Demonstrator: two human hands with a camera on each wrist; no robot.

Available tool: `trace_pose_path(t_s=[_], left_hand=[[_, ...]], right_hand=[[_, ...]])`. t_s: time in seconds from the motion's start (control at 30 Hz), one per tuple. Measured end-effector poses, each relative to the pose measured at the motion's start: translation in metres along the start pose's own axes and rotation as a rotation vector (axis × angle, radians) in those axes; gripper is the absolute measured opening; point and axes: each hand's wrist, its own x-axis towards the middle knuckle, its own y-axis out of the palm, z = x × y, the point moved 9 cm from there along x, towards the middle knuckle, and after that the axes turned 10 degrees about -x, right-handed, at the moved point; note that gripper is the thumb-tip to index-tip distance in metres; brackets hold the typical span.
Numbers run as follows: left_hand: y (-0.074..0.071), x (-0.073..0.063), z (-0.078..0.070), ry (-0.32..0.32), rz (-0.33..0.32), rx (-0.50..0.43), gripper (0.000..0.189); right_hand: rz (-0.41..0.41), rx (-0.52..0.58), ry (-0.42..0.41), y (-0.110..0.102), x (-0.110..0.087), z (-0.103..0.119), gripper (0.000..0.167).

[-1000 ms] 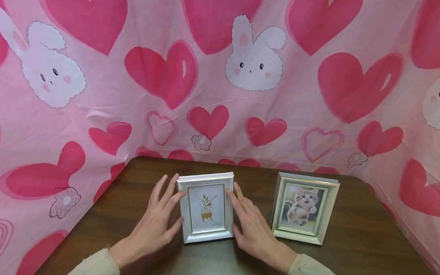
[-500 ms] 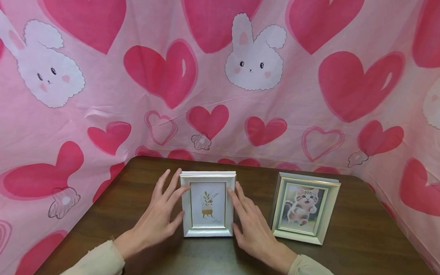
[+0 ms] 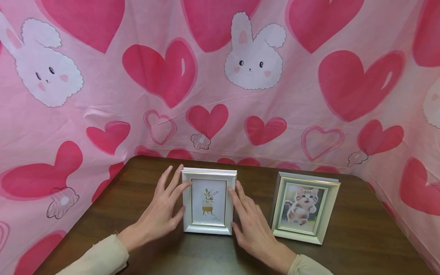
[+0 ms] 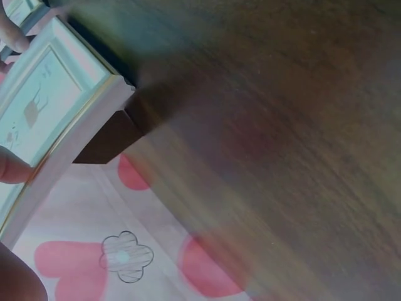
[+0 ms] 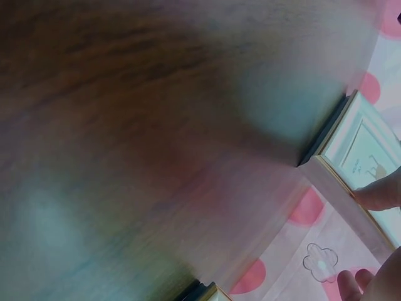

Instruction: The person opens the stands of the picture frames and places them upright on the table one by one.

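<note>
A white picture frame [image 3: 209,202] with a potted-plant print stands upright on the table, between both hands. My left hand [image 3: 161,210] touches its left side, index fingertip at the front border, thumb lower along the edge, other fingers stretched up beside it. On the opposite side my right hand [image 3: 252,225] touches the right edge, with the index fingertip on the front border and the thumb near the lower side. From the left wrist, the white frame [image 4: 59,100] shows a dark support behind it. In the right wrist view, a fingertip presses on the front border of the white frame [image 5: 351,194].
A second picture frame [image 3: 305,209], pale green-gold with a kitten photo, stands to the right of my right hand. Under everything is a dark wooden table [image 3: 369,240]. Pink cloth [image 3: 214,88] with hearts and rabbits hangs around its back and sides.
The white frame has turned from a slight tilt to squarely facing me and shifted a little right and away. My left hand has moved along with it; my right hand has barely moved.
</note>
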Motion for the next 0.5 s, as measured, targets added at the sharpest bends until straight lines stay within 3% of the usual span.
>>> trace_pose_path(t_s=[0.5], left_hand=[[0.0038, 0.0038, 0.0024, -0.004, -0.009, -0.016, 0.083]], right_hand=[[0.029, -0.015, 0.015, 0.0021, 0.0020, -0.0020, 0.114]])
